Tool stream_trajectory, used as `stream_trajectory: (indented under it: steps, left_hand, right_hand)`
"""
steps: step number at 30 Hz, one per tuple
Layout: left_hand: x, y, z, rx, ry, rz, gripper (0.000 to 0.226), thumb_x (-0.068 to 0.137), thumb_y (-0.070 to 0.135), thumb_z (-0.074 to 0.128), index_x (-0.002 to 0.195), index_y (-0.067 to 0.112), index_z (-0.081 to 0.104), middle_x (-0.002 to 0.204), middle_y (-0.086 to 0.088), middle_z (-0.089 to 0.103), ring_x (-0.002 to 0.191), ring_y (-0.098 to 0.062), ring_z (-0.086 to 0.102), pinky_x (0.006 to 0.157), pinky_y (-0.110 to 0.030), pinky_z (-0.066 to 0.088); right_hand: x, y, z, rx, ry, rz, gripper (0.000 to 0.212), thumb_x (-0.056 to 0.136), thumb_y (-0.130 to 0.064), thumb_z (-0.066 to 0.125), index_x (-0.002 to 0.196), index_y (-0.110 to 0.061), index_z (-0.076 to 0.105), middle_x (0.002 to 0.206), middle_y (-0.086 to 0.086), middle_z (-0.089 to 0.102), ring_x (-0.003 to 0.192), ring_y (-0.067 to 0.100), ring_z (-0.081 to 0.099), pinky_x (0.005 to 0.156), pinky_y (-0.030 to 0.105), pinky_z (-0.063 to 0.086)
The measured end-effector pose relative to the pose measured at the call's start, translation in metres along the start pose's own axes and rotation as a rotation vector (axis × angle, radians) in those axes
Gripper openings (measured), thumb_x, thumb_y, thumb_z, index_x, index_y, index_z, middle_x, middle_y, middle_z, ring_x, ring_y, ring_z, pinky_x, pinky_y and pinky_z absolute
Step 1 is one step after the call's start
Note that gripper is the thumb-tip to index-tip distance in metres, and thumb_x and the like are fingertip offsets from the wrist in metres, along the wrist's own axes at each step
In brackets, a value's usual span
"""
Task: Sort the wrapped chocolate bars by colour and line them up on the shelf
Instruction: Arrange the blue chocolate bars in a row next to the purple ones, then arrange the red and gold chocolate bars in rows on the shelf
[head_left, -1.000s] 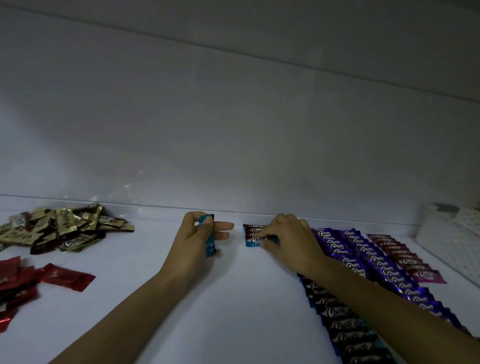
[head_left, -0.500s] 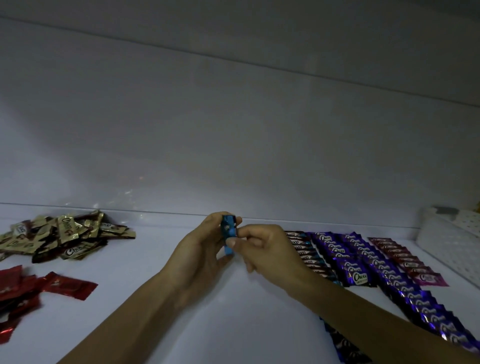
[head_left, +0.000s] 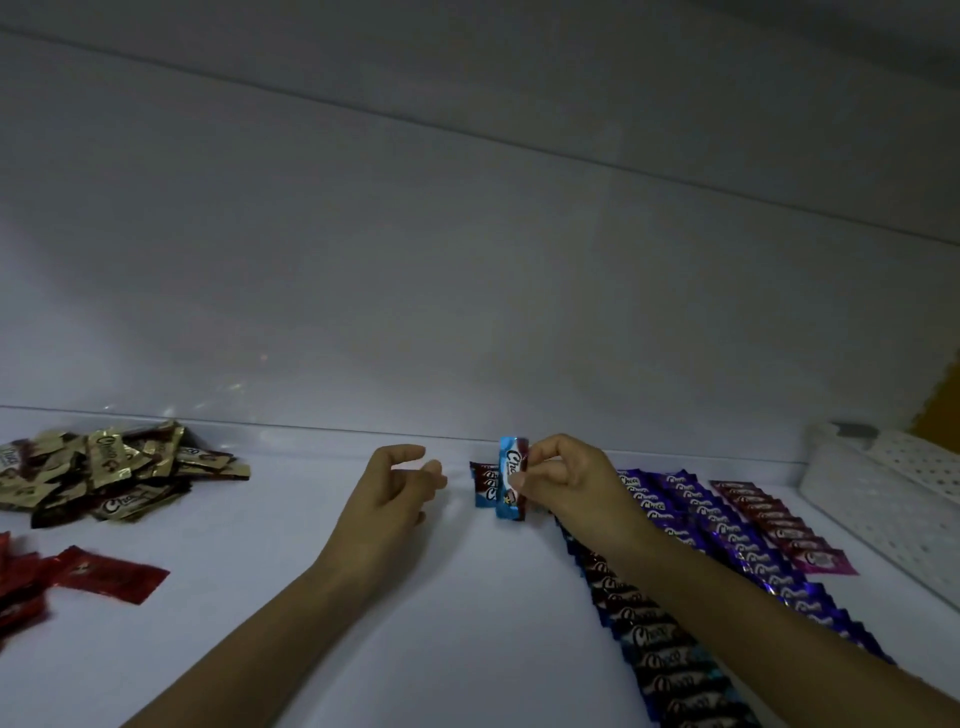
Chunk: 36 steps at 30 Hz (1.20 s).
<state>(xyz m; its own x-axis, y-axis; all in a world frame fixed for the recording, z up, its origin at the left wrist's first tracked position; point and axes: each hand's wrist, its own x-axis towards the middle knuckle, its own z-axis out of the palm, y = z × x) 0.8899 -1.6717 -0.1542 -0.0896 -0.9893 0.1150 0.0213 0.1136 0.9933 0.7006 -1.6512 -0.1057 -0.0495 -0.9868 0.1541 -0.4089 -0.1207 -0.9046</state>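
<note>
The right hand (head_left: 563, 483) pinches a blue bar (head_left: 511, 478) upright, ready for the blue row (head_left: 670, 660) beside it. The left hand (head_left: 395, 493) hangs near, loose and empty.

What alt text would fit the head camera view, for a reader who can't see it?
A person's right hand pinches an upright light-blue chocolate bar beside a few matching bars on a white shelf; the left hand hovers open, empty. A dark-blue row, a purple row and a pink row lie to the right; gold bars and red bars lie loose on the left.
</note>
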Motion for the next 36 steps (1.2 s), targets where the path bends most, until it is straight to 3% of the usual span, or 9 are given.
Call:
stream_trajectory:
  steps: [5,8,10,14,16,19,25,30,36]
  left_hand:
    - [-0.004,-0.003,-0.005,0.491,0.086,0.284,0.024,0.096,0.035,0.05,0.119,0.035,0.044,0.099,0.015,0.061,0.093,-0.007,0.058,0.08,-0.027,0.048]
    - [-0.004,-0.003,-0.005,0.596,0.094,0.303,0.026,0.096,0.037,0.048,0.122,0.033,0.045,0.096,0.02,0.056,0.093,-0.007,0.055,0.082,-0.027,0.047]
    - [-0.004,-0.004,-0.004,0.688,0.1,0.323,0.028,0.096,0.039,0.047,0.123,0.031,0.047,0.097,0.022,0.054,0.096,-0.008,0.052,0.08,-0.026,0.044]
    - [-0.006,-0.008,-0.005,1.063,0.037,0.376,0.043,0.096,0.047,0.042,0.135,0.031,0.038,0.132,0.014,0.047,0.12,-0.009,0.041,0.091,-0.023,0.037]
    - [-0.005,-0.012,-0.004,1.18,-0.032,0.38,0.05,0.096,0.052,0.037,0.141,0.031,0.032,0.143,0.012,0.038,0.129,-0.009,0.033,0.101,-0.023,0.031]
    - [-0.003,-0.015,-0.003,1.214,-0.101,0.35,0.057,0.096,0.057,0.029,0.146,0.031,0.029,0.153,0.01,0.027,0.139,-0.01,0.022,0.11,-0.026,0.023]
    - [-0.002,-0.02,-0.004,1.236,-0.143,0.352,0.059,0.095,0.062,0.025,0.145,0.032,0.033,0.155,0.007,0.026,0.141,-0.012,0.02,0.112,-0.029,0.019]
    - [-0.001,-0.022,-0.005,1.244,-0.153,0.358,0.057,0.095,0.061,0.026,0.143,0.033,0.035,0.152,0.007,0.03,0.139,-0.013,0.023,0.111,-0.029,0.02]
    - [-0.001,-0.021,-0.005,1.234,-0.149,0.341,0.059,0.095,0.06,0.028,0.144,0.027,0.034,0.151,0.007,0.032,0.138,-0.013,0.026,0.111,-0.029,0.02]
  right_hand:
    - [0.019,0.001,-0.017,-0.288,0.042,-0.075,0.007,0.087,-0.012,0.066,0.087,-0.018,0.068,0.087,-0.002,0.07,0.078,0.008,0.065,0.068,0.018,0.05]
    - [0.028,0.0,-0.023,-0.411,-0.027,-0.06,0.009,0.084,-0.016,0.071,0.09,-0.021,0.073,0.089,-0.005,0.071,0.081,0.006,0.064,0.074,0.021,0.051]
    - [0.032,0.002,-0.02,-0.525,-0.099,-0.048,0.012,0.08,-0.022,0.075,0.091,-0.023,0.075,0.091,-0.007,0.072,0.085,0.007,0.065,0.087,0.029,0.052]
    - [0.033,0.01,-0.006,-0.714,-0.127,-0.109,0.015,0.077,-0.028,0.077,0.092,-0.026,0.075,0.094,-0.01,0.072,0.091,0.003,0.061,0.103,0.033,0.036]
    - [0.034,0.013,-0.003,-0.823,-0.095,-0.187,0.014,0.081,-0.029,0.073,0.095,-0.028,0.075,0.1,-0.012,0.071,0.093,0.002,0.053,0.098,0.027,0.028]
    - [0.038,0.014,-0.001,-0.898,-0.07,-0.268,0.016,0.084,-0.029,0.07,0.099,-0.028,0.074,0.103,-0.012,0.069,0.096,0.005,0.047,0.085,0.026,0.023]
    - [0.041,0.016,-0.001,-1.015,-0.094,-0.335,0.019,0.086,-0.032,0.067,0.104,-0.031,0.072,0.107,-0.01,0.067,0.104,0.012,0.047,0.089,0.03,0.026]
    - [0.041,0.02,0.001,-1.008,-0.078,-0.374,0.015,0.085,-0.031,0.067,0.099,-0.032,0.072,0.1,-0.012,0.067,0.101,0.011,0.048,0.081,0.027,0.022]
    - [0.038,0.019,-0.006,-0.917,-0.053,-0.31,0.024,0.084,-0.033,0.067,0.107,-0.026,0.065,0.102,-0.007,0.064,0.101,0.013,0.052,0.091,0.032,0.035]
